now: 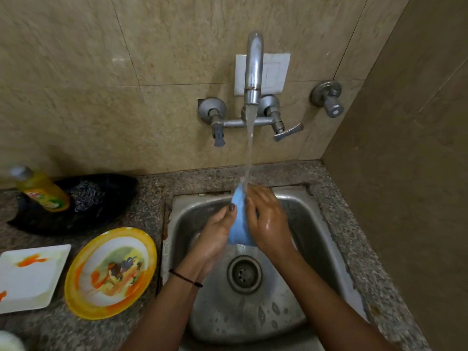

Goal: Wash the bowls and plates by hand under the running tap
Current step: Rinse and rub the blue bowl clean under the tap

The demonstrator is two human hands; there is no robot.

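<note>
Both hands hold a light blue bowl (240, 219) on edge over the steel sink (326, 239), right under the stream from the tap (254, 72). My left hand (217, 231) grips its left side with the thumb on the rim. My right hand (268, 219) covers its right side, wet and shiny. On the counter to the left lie a round yellow plate (110, 272) smeared with orange and green food, and a square white plate (30, 277) with orange streaks.
A yellow dish-soap bottle (41, 190) and a steel scrubber (87, 195) rest on a black pan (73, 203) at the back left. Wall valves (328, 97) flank the tap. The drain (244, 273) sits mid-sink. A side wall closes the right.
</note>
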